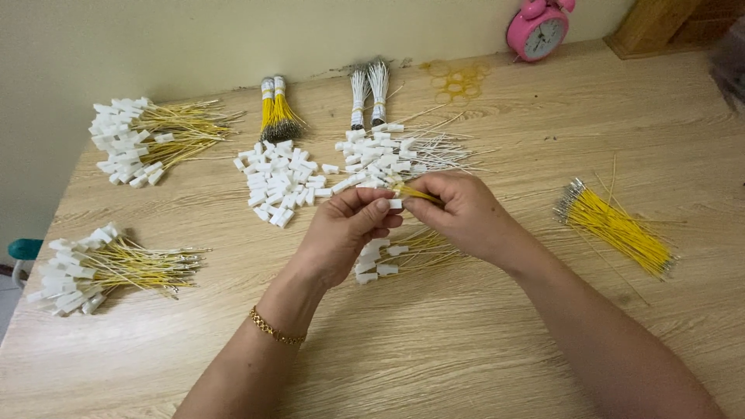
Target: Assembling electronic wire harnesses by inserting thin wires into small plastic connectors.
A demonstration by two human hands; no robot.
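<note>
My left hand [341,233] pinches a small white plastic connector [396,203] between thumb and fingers above the middle of the wooden table [434,341]. My right hand [462,209] holds a short yellow wire [415,194] whose end meets the connector. Under both hands lies a small pile of yellow wires with white connectors fitted [396,252]. Behind the hands sits a heap of loose white connectors [281,180] and a pile of white wires with connectors [396,154].
Loose yellow wires [617,226] lie at the right. Piles of yellow wires with connectors lie at the far left [147,140] and near left [109,268]. Bundled yellow [277,109] and white wires [369,93] rest by the wall. A pink alarm clock [537,29] stands behind.
</note>
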